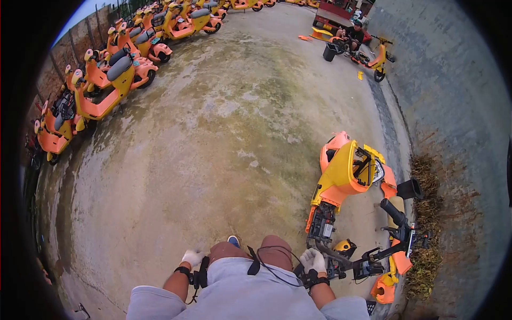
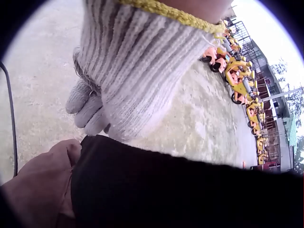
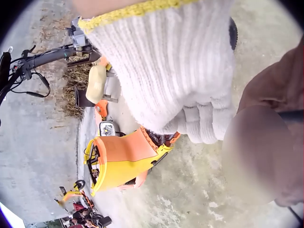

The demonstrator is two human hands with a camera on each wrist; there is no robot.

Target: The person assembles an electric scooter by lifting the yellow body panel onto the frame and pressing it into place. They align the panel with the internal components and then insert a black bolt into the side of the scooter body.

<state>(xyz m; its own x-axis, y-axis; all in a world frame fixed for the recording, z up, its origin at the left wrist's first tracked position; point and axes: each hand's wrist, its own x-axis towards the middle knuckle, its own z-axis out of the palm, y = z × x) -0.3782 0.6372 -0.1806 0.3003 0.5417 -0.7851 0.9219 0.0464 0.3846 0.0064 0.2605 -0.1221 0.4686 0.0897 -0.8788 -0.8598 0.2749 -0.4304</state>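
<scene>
My left hand (image 1: 193,258), in a white knit glove, hangs beside my left thigh with its fingers loosely curled and nothing in them. By the right thigh is my right hand (image 1: 313,260), gloved the same way. Its fingers bend loosely in the right wrist view, and it holds nothing. Close to this hand stands a partly stripped scooter, its yellow and orange body shell (image 1: 341,170) pointing forward. Bare handlebars (image 1: 394,212) with black grips and hanging cables lie at its near right side. The dark frame tube (image 1: 341,260) passes just right of the right hand.
Rows of orange and yellow scooters (image 1: 109,88) line the left side. A grey wall (image 1: 453,96) runs along the right, with dry weeds (image 1: 426,213) at its foot. Far ahead, a person (image 1: 354,34) sits near another scooter (image 1: 380,57) and a dark bucket (image 1: 330,52).
</scene>
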